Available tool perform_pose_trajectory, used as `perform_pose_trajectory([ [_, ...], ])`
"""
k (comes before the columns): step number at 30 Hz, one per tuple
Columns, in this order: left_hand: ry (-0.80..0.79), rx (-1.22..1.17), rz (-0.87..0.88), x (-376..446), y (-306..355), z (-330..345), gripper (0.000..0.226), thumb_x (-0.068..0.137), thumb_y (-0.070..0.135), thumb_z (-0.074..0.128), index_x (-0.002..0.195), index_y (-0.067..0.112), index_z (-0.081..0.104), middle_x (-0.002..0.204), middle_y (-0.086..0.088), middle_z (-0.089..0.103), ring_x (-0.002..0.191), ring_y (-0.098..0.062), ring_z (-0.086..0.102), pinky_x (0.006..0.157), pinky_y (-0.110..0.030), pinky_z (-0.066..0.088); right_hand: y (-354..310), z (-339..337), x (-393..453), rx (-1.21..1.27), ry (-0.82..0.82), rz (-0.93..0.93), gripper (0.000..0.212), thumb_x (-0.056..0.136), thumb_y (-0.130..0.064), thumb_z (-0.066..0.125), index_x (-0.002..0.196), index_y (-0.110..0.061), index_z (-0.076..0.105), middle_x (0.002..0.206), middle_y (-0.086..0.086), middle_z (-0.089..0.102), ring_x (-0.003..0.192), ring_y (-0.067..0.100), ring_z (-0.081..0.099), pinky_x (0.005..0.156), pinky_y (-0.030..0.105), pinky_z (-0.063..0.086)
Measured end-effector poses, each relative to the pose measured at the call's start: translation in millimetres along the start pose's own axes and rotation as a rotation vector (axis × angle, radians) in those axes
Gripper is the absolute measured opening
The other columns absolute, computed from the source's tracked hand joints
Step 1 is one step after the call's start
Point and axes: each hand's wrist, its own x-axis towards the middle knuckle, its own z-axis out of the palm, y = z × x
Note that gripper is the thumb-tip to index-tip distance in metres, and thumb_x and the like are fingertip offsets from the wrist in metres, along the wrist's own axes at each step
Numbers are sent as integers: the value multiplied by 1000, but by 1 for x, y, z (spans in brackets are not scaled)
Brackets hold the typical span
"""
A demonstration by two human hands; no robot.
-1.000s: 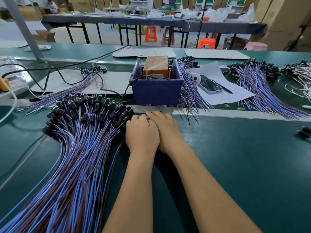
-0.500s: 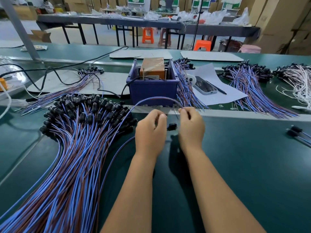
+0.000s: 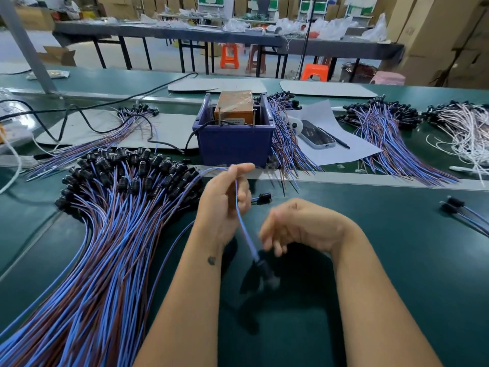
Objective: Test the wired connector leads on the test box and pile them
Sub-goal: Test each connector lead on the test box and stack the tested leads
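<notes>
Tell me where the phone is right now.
In the head view, the phone lies face up on the white paper sheet at centre-right, just right of the blue test box bin, with a black pen beside it.

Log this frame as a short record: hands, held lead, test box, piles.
left hand: grips a blue lead that loops over its fingers
right hand: blurred, fingers loosely curled, grip unclear
hanging connector: black, blurred, at the lead's lower end
test box: orange, inside blue bin
big pile: blue and brown leads, left of the hands
phone: on paper, right of bin
</notes>
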Motion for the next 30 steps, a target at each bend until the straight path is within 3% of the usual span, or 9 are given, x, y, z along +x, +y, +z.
perform_pose_trajectory([
  [3, -350, 126, -170, -7, -2, 3, 34, 95, 22, 45, 86, 13, 77, 47, 2, 44, 35, -7, 35, 41, -16, 38, 0, 0, 13, 230, 297, -143, 60, 90, -58, 41, 94, -4, 67, 74, 17, 64, 55, 22, 58, 52, 25, 45],
  [5, -462, 372, -276, -11, -7, 8, 30, 97, 20, 47, 90, 9, 74, 54, -1, 56, 41, -7, 46, 44, -14, 41, 1, 2, 21, 280, 458, -213, 49, 99, -45, 39, 96, -6, 68, 71, 11, 66, 53, 19, 60, 47, 23, 46],
  [7, -461, 573, -345, -13, -11, 14, 30, 101, 16, 46, 87, 9, 71, 62, -1, 64, 50, -6, 53, 48, -13, 40, 4, 4, 24, 238, 595, -264, 33, 101, -28, 47, 87, -16, 74, 68, 2, 65, 53, 12, 57, 46, 19, 46],
  [12, -417, 833, -324, -15, -15, 24, 29, 90, 10, 53, 68, 17, 72, 69, -6, 64, 58, -7, 48, 47, -14, 32, 7, 4, 21, 190, 582, -279, 13, 91, -8, 63, 95, -14, 73, 66, 0, 65, 53, 12, 58, 48, 22, 49],
  [16, -449, 913, -325, -15, -18, 25, 32, 89, 7, 52, 67, 19, 71, 62, 3, 62, 52, -2, 45, 46, -13, 32, 9, 5, 21, 176, 583, -311, 25, 88, 2, 63, 104, -14, 71, 69, -1, 63, 54, 9, 56, 52, 20, 49],
  [20, -270, 694, -237, -12, -19, 19, 30, 93, 25, 58, 65, 18, 68, 58, 4, 63, 48, -7, 51, 44, -15, 36, 5, 3, 19, 402, 552, -417, 29, 76, -10, 67, 103, -20, 74, 68, 1, 56, 53, 11, 49, 47, 21, 42],
  [23, -7, 548, -104, -6, -20, 15, 38, 98, 29, 57, 62, 17, 63, 55, 2, 59, 44, -11, 51, 42, -18, 36, 5, 4, 25, 503, 655, -464, 25, 79, -4, 65, 101, -14, 72, 71, 0, 64, 59, 10, 55, 58, 19, 48],
  [27, 169, 518, 39, -1, -19, 4, 16, 96, 28, 61, 90, 16, 69, 72, 7, 68, 62, -7, 61, 51, -18, 46, 7, 20, 42, 335, 845, -378, 19, 89, 6, 59, 94, -9, 71, 86, 10, 72, 79, 19, 64, 80, 31, 53],
  [30, 184, 525, 83, 2, -21, 0, 14, 95, 21, 62, 103, 21, 73, 85, 5, 73, 75, -8, 66, 59, -20, 48, 7, 32, 55, 383, 912, -386, 17, 90, 4, 61, 90, -10, 70, 87, 11, 72, 82, 22, 67, 81, 34, 56],
])
